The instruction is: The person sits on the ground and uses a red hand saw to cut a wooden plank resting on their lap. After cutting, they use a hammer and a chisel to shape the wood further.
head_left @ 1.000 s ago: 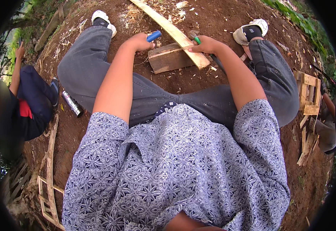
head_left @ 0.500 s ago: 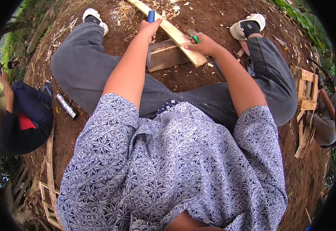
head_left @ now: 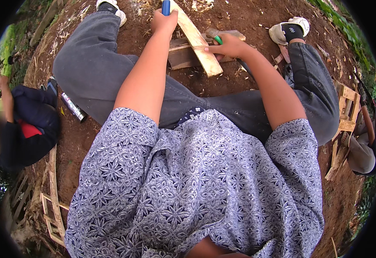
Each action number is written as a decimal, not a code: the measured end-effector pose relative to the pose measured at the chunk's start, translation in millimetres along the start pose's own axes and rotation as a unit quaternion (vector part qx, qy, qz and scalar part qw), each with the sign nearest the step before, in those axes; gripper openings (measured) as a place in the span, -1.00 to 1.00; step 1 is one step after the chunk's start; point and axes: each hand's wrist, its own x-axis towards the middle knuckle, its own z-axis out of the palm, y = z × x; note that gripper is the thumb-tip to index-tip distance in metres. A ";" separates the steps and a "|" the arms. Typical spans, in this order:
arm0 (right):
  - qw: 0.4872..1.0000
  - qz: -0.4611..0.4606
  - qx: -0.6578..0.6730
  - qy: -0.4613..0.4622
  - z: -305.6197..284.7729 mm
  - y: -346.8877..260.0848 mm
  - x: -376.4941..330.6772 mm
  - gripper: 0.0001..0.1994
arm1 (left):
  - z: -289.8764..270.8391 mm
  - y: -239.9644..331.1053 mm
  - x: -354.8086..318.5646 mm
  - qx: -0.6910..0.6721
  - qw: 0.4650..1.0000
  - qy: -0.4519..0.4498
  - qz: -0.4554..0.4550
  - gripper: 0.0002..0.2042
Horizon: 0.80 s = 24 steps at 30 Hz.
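A pale wooden plank (head_left: 193, 33) slants over a darker wooden block (head_left: 183, 58) on the ground between my legs. My left hand (head_left: 164, 23) is closed round a blue handle (head_left: 166, 7) beside the plank's left edge; whether it also grips the plank is unclear. My right hand (head_left: 232, 45) is closed round a green-handled tool (head_left: 217, 40). Its thumb lies against the plank near the near end. A dark curved strip, perhaps the blade of that tool, shows below the right wrist. The lower part of the blue-handled tool is hidden behind my left arm.
Wood shavings (head_left: 203, 5) litter the brown soil. A metallic cylinder (head_left: 74, 107) lies left of my leg. One person (head_left: 33, 116) sits at the far left, another (head_left: 362, 155) at the right beside a wooden frame (head_left: 346, 105). More slatted wood (head_left: 52, 219) lies lower left.
The plank's near end has shifted left and the plank stands steeper in view. Both hands have moved slightly, the left one farther away. More of the block's right side shows.
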 end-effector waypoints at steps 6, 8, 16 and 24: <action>0.984 -0.025 0.056 0.165 -68.5 8.0 -37.4 -0.52 | -30.3 143.8 -42.7 -0.248 0.951 -0.176 0.062 -0.71; 0.971 -0.038 0.093 0.215 -96.6 -20.4 -66.8 -0.61 | -36.2 175.6 -72.9 -0.261 0.945 -0.178 0.085 -0.70; 0.946 -0.030 0.160 0.282 -131.3 -75.9 -180.7 -0.71 | 9.0 143.9 -88.0 -0.133 0.959 -0.169 0.184 -0.69; 0.875 -0.168 0.309 0.332 -119.1 -69.8 -215.9 -0.67 | 7.4 132.4 -121.2 -0.142 0.941 -0.245 0.184 -0.51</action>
